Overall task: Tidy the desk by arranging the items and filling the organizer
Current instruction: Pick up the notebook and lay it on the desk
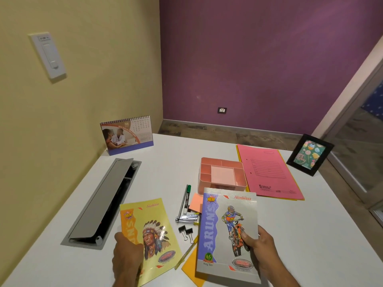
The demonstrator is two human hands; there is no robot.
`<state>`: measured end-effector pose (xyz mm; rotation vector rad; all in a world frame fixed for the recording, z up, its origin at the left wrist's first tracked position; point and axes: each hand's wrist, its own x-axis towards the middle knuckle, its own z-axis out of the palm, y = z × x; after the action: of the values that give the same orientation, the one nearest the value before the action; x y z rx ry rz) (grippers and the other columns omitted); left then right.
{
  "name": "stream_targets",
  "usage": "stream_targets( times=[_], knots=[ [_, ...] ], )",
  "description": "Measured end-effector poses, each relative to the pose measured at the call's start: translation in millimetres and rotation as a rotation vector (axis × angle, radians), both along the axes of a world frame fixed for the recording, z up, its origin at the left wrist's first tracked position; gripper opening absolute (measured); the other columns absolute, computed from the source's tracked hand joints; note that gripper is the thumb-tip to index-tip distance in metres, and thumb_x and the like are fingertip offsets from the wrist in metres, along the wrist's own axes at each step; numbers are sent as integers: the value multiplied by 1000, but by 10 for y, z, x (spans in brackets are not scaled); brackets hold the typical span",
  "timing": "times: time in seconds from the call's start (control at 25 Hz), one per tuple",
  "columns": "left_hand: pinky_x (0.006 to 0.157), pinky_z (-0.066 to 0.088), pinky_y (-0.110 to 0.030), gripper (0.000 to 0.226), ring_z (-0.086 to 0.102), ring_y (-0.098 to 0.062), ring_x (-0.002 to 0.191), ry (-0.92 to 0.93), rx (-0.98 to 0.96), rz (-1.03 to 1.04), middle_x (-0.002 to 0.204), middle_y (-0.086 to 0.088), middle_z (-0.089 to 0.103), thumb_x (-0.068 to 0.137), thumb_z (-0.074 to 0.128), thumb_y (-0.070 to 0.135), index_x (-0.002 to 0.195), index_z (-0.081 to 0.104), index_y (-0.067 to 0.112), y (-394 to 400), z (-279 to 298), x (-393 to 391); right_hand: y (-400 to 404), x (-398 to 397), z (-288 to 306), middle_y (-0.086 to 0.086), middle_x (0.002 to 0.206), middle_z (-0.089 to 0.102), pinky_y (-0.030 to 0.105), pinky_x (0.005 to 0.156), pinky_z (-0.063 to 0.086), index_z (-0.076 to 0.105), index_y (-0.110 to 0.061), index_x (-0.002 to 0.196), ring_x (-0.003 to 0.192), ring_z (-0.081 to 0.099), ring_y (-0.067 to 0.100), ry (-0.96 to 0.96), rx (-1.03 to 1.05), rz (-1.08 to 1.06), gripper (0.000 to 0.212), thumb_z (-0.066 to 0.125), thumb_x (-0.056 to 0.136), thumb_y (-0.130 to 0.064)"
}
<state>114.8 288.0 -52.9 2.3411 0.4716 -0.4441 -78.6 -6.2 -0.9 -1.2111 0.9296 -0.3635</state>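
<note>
My right hand [260,243] grips a grey notebook [226,224] with a motorbike rider on its cover, lifted over the desk front. My left hand [126,251] holds the left edge of a yellow notebook [153,230] with a feathered-headdress picture. Between them lie a green marker [187,198], an orange sticky-note pad [196,205], a stapler [187,218], two black binder clips [186,232] and a yellow pencil [185,255]. The pink organizer [222,172] stands behind, with a pale pink pad in its middle compartment.
A pink folder [269,172] on a yellow one lies right of the organizer. A black photo frame [309,155] stands at the far right, a desk calendar [127,134] at the far left. A grey cable flap [103,201] is raised on the left. An orange sheet [189,266] lies under the grey notebook.
</note>
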Motion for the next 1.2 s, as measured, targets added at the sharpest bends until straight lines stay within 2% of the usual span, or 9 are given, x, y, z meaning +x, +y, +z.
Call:
stream_targets(
  times=[0.12,0.24,0.32,0.56,0.68,0.84,0.96,1.12,1.2],
  knots=[
    [64,53,-39,20,60,-27,67,-137,-66,-54,78,-5,60,95,56,23,102,38,20,8,148,39,22,21,42,10,85,76,31,50,56,60,-7,110,67,74,19,-21,-8,28,26,60,89,7],
    [64,49,-38,17,61,-25,70,-271,-152,-75,79,-1,63,96,53,16,103,42,26,17,336,70,60,96,55,14,93,76,54,73,59,61,-8,116,85,73,33,-40,-3,53,30,61,89,5],
    [66,53,-41,23,64,-23,73,-310,-231,-70,83,3,66,94,56,14,104,45,31,32,444,107,116,149,81,16,100,75,68,87,49,61,-10,118,96,69,42,-85,12,81,34,68,85,-2],
    [66,56,-41,25,68,-22,78,-362,-422,-66,88,2,67,93,61,9,96,50,31,-44,722,103,340,422,151,23,113,69,65,88,50,59,-9,122,103,66,45,-226,121,202,57,80,69,-13],
    [66,57,-40,25,72,-24,82,-277,-672,-71,91,-2,71,95,60,6,98,55,30,-122,799,46,490,611,218,23,114,69,64,89,50,59,-9,124,105,65,45,-265,136,271,77,92,56,-27],
    [76,60,-52,10,75,-29,85,-143,-907,-71,98,-5,75,98,58,19,107,54,18,-228,770,-44,612,826,336,16,105,74,49,73,60,63,-12,119,95,71,36,-222,63,281,40,73,81,-7],
    [75,59,-50,13,75,-31,84,-167,-953,-84,99,-8,74,98,54,24,107,54,14,-283,714,-101,679,919,349,11,99,76,34,60,59,64,-14,115,84,74,25,-163,53,288,31,62,89,3],
    [62,60,-36,20,73,-29,80,-222,-933,-167,92,-10,73,91,56,34,102,53,17,-314,723,-111,819,1027,226,7,100,76,45,72,61,65,-16,115,87,74,25,-50,-47,293,28,68,88,-9],
    [62,60,-27,16,73,-23,83,-288,-848,-218,98,-6,71,91,63,25,104,53,22,-302,706,-57,895,1102,191,5,102,75,49,77,60,64,-20,110,88,74,22,-25,-94,282,25,70,87,-13]
  ],
)
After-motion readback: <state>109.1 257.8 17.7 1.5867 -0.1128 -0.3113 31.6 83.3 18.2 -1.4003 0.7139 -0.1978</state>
